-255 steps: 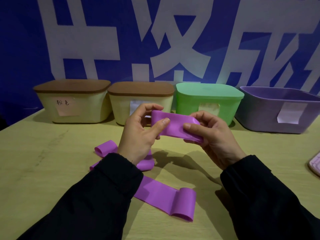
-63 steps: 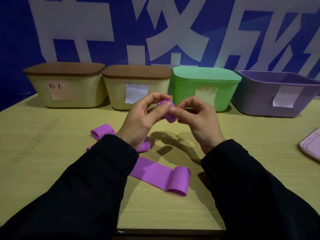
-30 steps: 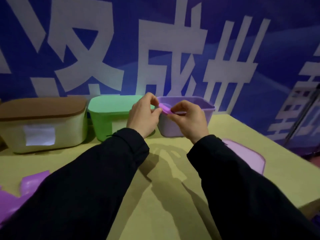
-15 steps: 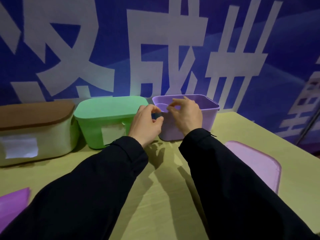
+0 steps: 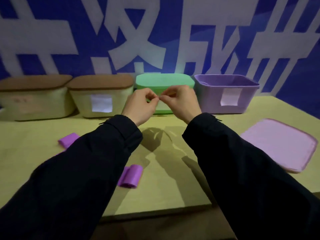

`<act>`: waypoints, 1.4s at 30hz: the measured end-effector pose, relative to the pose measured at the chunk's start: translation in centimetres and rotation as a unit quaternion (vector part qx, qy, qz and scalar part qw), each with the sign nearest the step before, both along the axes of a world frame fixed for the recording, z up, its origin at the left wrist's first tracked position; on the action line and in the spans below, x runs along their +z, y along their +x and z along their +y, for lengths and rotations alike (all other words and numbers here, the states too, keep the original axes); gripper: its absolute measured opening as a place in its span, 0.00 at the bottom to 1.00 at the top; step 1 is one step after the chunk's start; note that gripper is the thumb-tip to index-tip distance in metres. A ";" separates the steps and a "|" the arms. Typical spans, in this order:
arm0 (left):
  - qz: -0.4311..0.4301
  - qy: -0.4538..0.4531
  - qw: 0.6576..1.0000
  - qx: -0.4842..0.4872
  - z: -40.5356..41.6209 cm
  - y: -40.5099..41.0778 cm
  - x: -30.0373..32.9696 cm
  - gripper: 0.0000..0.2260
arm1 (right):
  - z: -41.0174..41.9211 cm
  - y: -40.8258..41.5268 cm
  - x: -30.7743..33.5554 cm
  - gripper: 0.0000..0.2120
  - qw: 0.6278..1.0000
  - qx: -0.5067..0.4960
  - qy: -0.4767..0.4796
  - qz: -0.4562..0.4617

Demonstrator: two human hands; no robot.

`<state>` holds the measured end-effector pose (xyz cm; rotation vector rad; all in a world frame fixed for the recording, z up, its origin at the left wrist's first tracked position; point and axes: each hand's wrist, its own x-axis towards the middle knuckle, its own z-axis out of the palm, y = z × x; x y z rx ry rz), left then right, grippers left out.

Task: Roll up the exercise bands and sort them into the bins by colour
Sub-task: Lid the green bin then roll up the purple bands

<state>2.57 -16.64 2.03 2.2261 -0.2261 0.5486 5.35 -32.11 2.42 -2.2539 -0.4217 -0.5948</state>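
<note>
1. Yellow table (image 5: 173,196) under everything; blue wall with white characters (image 5: 131,42) behind.
2. Four bins along the back: two cream with brown lids (image 5: 34,99) (image 5: 100,96), green lidded bin (image 5: 164,80), open purple bin (image 5: 226,94).
3. Pink lid (image 5: 280,144) flat at right.
4. Left hand (image 5: 140,106) and right hand (image 5: 180,103) raised before green bin, fingers curled, tips nearly meeting, nothing visibly held.
5. Purple bands on table: one (image 5: 130,175) half-rolled beside left sleeve, another (image 5: 68,141) farther left.

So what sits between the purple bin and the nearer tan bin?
Head view: the lidded green bin stands between the open purple bin and the tan bin, both hands partly in front of it.
</note>
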 end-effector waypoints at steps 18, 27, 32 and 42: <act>0.225 0.046 0.929 0.291 22.9 -8.2 -7.4 0.08 | 15.6 -7.6 -4.9 0.05 0.977 0.144 -0.144 0.064; -0.002 -0.224 0.975 0.001 17.1 -7.9 -0.5 0.02 | 13.2 -7.4 -3.8 0.14 0.980 0.164 0.078 0.076; -0.081 -0.205 0.974 -0.050 12.8 -8.2 3.8 0.05 | 11.5 -7.7 -3.1 0.19 0.937 0.253 0.229 0.079; 0.079 -0.141 0.980 -0.119 11.0 -7.3 -0.3 0.20 | 10.3 -5.6 -2.7 0.05 0.933 0.170 0.313 0.051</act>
